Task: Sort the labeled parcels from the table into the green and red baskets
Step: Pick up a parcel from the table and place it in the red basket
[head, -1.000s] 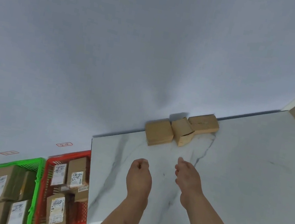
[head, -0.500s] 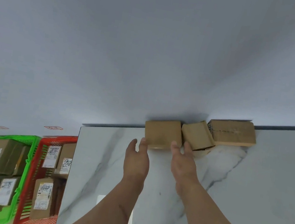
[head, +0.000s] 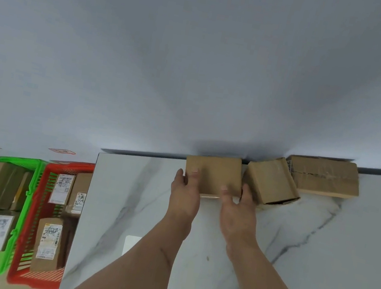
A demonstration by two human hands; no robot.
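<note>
Parcel in hand: a plain brown cardboard parcel [head: 213,174] lies flat at the far edge of the tabletop [head: 317,256], against the wall [head: 199,56]; no label shows on its top face.
Left hand: the left hand [head: 185,198] is at the parcel's left near corner, thumb along the left side and one finger on the top face; it is about half closed and seems to begin a grip.
Right hand: the right hand [head: 238,214] is at the right near corner, fingers spread on both sides of that corner and slightly curled; I judge that it touches the parcel, but a firm hold is not sure.
Neighbour parcels: a second parcel [head: 270,181] stands tilted just beside the first one, and a longer taped parcel [head: 323,176] lies behind it on the right.
Baskets: the green basket [head: 35,168] and the red basket [head: 45,195] stand on the floor left of the tabletop, both already holding labelled parcels.
Handling, my judgement: the parcel looks stiff, dry and probably light, not slippery; the faces should carry pressure without bending.
Where to hold: the two short sides near the front corners, one hand each, then turn it over to find the label.
Risk: the tilted neighbour is very near to the right hand and may be pushed.
</note>
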